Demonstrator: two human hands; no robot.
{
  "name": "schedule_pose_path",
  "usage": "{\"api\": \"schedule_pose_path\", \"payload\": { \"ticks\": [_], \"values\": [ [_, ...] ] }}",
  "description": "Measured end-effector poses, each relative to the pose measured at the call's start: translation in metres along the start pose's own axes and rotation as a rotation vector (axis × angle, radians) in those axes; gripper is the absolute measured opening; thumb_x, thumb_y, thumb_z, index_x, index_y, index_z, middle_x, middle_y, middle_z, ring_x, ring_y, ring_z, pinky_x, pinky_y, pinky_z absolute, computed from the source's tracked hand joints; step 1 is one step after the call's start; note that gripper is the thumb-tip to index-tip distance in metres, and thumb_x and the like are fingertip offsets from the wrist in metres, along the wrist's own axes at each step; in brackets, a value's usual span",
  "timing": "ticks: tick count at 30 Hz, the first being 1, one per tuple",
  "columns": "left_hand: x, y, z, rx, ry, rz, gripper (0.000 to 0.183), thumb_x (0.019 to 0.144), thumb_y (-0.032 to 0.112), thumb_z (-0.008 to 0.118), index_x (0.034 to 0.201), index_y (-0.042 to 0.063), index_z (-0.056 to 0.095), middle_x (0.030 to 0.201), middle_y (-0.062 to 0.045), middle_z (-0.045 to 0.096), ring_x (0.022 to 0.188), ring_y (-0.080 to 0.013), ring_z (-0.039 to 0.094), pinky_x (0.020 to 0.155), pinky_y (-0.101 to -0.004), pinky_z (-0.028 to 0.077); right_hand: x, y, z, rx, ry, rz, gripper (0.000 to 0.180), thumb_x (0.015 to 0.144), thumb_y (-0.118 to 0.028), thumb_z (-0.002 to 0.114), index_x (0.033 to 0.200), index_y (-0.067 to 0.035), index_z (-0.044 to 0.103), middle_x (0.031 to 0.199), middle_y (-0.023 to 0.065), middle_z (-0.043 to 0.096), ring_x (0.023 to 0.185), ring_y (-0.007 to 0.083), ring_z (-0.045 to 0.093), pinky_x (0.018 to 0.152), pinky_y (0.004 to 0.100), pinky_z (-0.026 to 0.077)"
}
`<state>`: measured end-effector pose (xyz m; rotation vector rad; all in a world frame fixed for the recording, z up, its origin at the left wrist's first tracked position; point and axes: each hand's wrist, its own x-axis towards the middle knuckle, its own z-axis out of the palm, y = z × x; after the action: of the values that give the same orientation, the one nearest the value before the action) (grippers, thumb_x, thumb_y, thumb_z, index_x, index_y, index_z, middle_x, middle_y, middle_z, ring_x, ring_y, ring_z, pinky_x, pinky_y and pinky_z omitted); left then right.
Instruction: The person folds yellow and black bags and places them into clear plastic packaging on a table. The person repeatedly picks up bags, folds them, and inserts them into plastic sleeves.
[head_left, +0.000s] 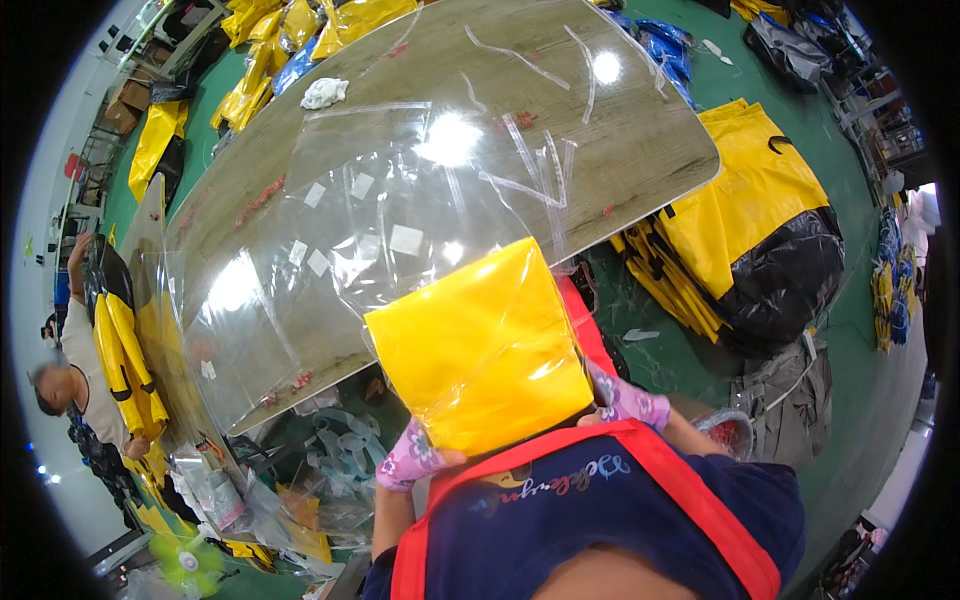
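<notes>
Close to my chest I hold a folded yellow coated-fabric item, squared into a thick flat bundle and at least partly inside a clear plastic bag. My left hand, in a purple flowered fingerless glove, grips its lower left corner, thumb on top. On the lower right corner sits my right hand in a matching glove, its fingers partly hidden under the bundle. Beyond the bundle, clear plastic bags lie flat on the wood-patterned table, with several small white squares on them.
Cut clear plastic strips and a crumpled white wad lie on the table. Yellow-and-black garments are heaped at the right. At far left another person handles a yellow-and-black garment. A green fan stands lower left.
</notes>
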<state>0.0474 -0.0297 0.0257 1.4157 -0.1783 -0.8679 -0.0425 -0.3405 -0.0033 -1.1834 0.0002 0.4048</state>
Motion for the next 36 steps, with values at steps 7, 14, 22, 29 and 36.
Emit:
{"api": "schedule_pose_path", "payload": {
  "ticks": [7,14,22,29,36],
  "values": [
    [0.036,0.003,0.029,0.065,0.480,0.043,0.057,0.080,0.005,0.072,0.130,-0.001,0.044,0.116,-0.011,0.061,0.104,-0.0199,0.059,0.091,-0.0299,0.046,0.042,-0.044,0.002,-0.555,0.334,0.099,0.059,0.085,-0.023,0.068,0.133,0.000,0.044,0.123,0.0227,0.057,0.115,0.0322,0.055,0.097,0.0334,0.043],
    [0.040,0.004,-0.031,-0.103,0.217,0.074,0.066,0.084,0.027,0.072,0.135,0.001,0.040,0.125,-0.011,0.056,0.111,-0.0212,0.057,0.095,-0.0327,0.045,0.027,0.008,-0.018,-0.329,0.173,0.072,0.054,0.088,-0.021,0.066,0.133,0.000,0.046,0.123,0.0150,0.059,0.115,0.0205,0.054,0.098,0.0300,0.040],
    [0.063,0.014,0.023,-0.180,0.252,0.062,0.043,0.081,0.011,0.072,0.120,0.001,0.058,0.111,-0.006,0.065,0.098,-0.0164,0.062,0.086,-0.0297,0.049,0.078,-0.072,-0.053,-0.285,0.098,0.067,0.055,0.081,-0.025,0.073,0.127,-0.001,0.054,0.117,0.0076,0.064,0.105,0.0156,0.059,0.091,0.0315,0.047],
    [-0.005,-0.027,0.037,-0.174,0.227,-0.081,0.058,0.083,0.012,0.070,0.133,0.000,0.044,0.127,-0.010,0.056,0.116,-0.0209,0.053,0.101,-0.0315,0.041,-0.018,-0.014,-0.005,-0.190,0.163,0.342,0.052,0.086,-0.024,0.070,0.129,-0.001,0.053,0.125,0.0084,0.060,0.115,0.0159,0.054,0.100,0.0306,0.041],
    [0.030,-0.018,0.034,0.061,0.390,0.265,0.045,0.076,0.007,0.076,0.117,0.001,0.057,0.107,-0.007,0.065,0.094,-0.0190,0.062,0.079,-0.0320,0.051,0.039,-0.056,-0.002,-0.467,0.549,-0.077,0.038,0.086,-0.027,0.066,0.113,-0.002,0.060,0.088,0.0124,0.067,0.080,0.0190,0.062,0.077,0.0336,0.049]
  ]
}}
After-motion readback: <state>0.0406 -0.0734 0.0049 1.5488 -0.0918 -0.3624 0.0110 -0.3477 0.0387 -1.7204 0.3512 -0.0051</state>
